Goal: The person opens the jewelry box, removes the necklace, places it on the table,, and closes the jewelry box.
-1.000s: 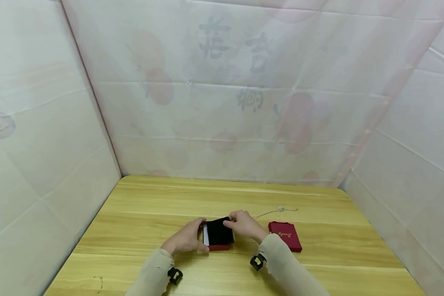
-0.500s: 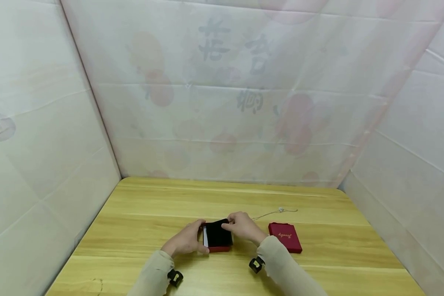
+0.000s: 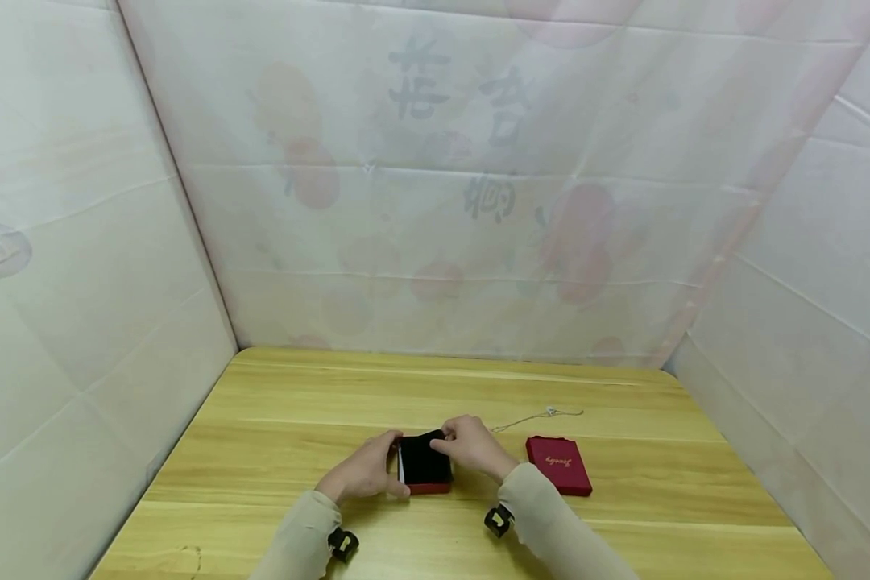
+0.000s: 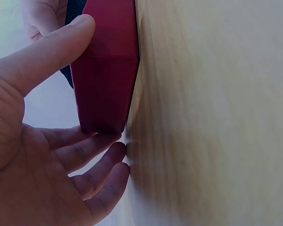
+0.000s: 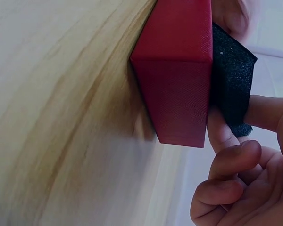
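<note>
Pinched at one corner between the right fingers (image 5: 269,112), the black pad (image 5: 233,70) looks light, soft and bendy, best held by its edges, while the left fingers (image 4: 87,153) grip the stiff-looking red box (image 4: 106,92).

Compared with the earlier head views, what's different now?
The right hand, pinching the black pad, has shifted it slightly left over the red box; the white strip beside it looks narrower. The left hand holds the box as before; the red lid and necklace haven't moved.
</note>
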A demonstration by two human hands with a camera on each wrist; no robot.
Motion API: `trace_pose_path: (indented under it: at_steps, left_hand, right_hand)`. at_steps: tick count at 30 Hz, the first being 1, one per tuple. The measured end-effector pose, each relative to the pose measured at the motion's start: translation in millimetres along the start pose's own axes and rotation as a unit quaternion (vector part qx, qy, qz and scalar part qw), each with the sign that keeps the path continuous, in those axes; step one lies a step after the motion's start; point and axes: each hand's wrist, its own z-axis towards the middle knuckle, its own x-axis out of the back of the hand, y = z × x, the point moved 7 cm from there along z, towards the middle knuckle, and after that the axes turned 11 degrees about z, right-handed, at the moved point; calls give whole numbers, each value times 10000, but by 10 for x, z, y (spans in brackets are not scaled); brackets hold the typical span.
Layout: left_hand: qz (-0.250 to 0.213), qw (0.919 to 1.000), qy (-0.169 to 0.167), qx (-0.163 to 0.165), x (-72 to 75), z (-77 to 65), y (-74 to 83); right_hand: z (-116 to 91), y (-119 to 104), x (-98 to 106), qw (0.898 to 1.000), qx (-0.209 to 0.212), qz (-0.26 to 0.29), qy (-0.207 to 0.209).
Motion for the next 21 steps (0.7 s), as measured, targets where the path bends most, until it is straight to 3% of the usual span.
trace_pose_path:
  at_steps: [21]
  left_hand:
    - [1,10000,-86,40,-6,-8,0]
  right_hand:
    - [8,-16,-67,9997,127,-185,-6]
